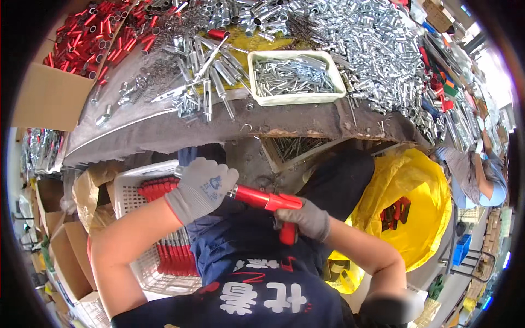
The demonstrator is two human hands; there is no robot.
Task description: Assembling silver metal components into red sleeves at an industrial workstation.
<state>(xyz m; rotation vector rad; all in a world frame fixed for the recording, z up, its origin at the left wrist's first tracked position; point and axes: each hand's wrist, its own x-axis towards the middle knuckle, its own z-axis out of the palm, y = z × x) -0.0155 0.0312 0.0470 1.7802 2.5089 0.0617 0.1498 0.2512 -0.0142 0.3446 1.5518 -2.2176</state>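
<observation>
Across my lap lies a tool with a red tubular body (252,195) and a red handle part bent downward at its right end. My left hand (205,185), in a pale grey glove, is wrapped round the metal end of the tool. With a darker grey glove, my right hand (306,220) grips the red handle end; its fingers partly hide the handle. What sort of tool it is I cannot make out. Beside my left arm a white plastic basket (123,205) holds rows of similar red and silver tools.
On the bench ahead, a white tray (298,100) of small metal pins stands among heaps of silver fittings (377,54) and springs. Red tubes (98,33) fill the far left, near a cardboard box (52,95). A yellow bag-lined container (429,218) on my right holds red-and-black parts. Another person (484,177) sits far right.
</observation>
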